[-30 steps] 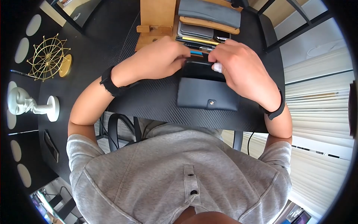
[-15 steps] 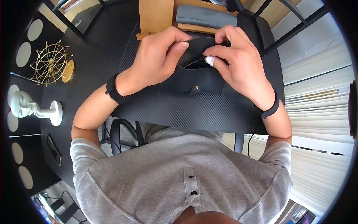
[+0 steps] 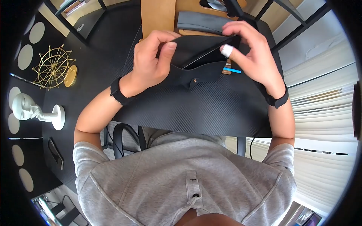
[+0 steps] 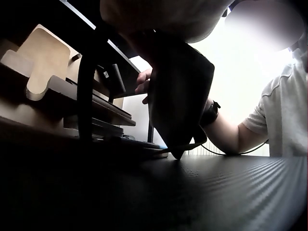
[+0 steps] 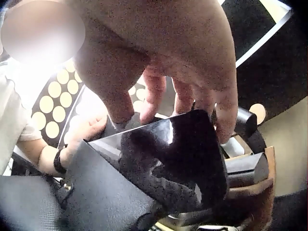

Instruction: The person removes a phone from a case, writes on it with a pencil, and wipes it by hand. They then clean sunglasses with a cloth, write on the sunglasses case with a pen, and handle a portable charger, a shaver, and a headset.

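Hands have spread apart since half a second ago: your left hand (image 3: 152, 62) has slid left with the black case (image 3: 200, 49), and your right hand (image 3: 256, 51) has shifted right, its thumb now clear of where it sat over the opening. A slim blue item (image 3: 232, 70) now shows just past the case's right end.

Left hand: pinching the case's left end between thumb and fingers. Right hand: thumb and fingers spread, reaching about the upper right corner; can't tell how firmly, if at all, they bear on anything. White wrap (image 3: 227, 51) on that thumb.

Case is in front of you, over the near part of the desk (image 3: 233, 105), mouth gaping, snap (image 3: 195, 81) on the side facing you. Right wrist view has a dark glossy slab (image 5: 173, 163) partly inside the case, partly sticking out, with your right fingers behind it. Left wrist view puts the case's lower corner near the desk top; can't tell if it touches.

Beyond the case: wooden stand (image 3: 158, 17) and a long grey case (image 3: 200, 21) beside it. Off to your left: gold wheel ornament (image 3: 54, 67), white figurine (image 3: 34, 107), dark flat device (image 3: 55, 153), all on the desk.
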Demonstrator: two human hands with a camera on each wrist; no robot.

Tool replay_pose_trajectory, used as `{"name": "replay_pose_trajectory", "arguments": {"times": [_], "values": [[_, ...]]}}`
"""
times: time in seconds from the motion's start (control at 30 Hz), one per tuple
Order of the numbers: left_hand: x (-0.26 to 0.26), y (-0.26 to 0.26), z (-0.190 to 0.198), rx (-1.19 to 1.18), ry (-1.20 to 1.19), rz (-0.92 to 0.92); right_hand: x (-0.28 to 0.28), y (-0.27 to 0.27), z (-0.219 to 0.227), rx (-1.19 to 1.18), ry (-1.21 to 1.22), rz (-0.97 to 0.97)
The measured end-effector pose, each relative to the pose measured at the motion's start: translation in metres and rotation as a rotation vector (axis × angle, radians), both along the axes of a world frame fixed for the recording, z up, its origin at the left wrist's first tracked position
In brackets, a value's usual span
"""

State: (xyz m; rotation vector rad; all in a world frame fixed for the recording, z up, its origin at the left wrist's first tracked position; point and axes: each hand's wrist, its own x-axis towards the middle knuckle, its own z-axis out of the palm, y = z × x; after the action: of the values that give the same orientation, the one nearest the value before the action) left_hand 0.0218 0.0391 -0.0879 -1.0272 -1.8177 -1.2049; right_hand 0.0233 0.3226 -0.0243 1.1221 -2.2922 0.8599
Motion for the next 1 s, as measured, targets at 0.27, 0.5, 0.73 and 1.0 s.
{"name": "replay_pose_trajectory", "arguments": {"times": [0.27,0.5,0.73,1.0], "values": [[-0.002,-0.001,-0.001,0.039,0.010,-0.024,-0.005,0.020,0.000,0.055,-0.527,-0.248],[-0.003,-0.001,0.003,0.008,0.099,-0.020,0.011,0.003,-0.005,-0.086,-0.407,-0.198],[-0.002,-0.006,0.004,-0.144,0.030,-0.059,0.007,0.009,-0.008,-0.069,-0.587,-0.110],[0.005,-0.009,0.001,-0.388,-0.208,-0.022,0.008,0.004,-0.007,-0.003,-0.506,-0.157]]}}
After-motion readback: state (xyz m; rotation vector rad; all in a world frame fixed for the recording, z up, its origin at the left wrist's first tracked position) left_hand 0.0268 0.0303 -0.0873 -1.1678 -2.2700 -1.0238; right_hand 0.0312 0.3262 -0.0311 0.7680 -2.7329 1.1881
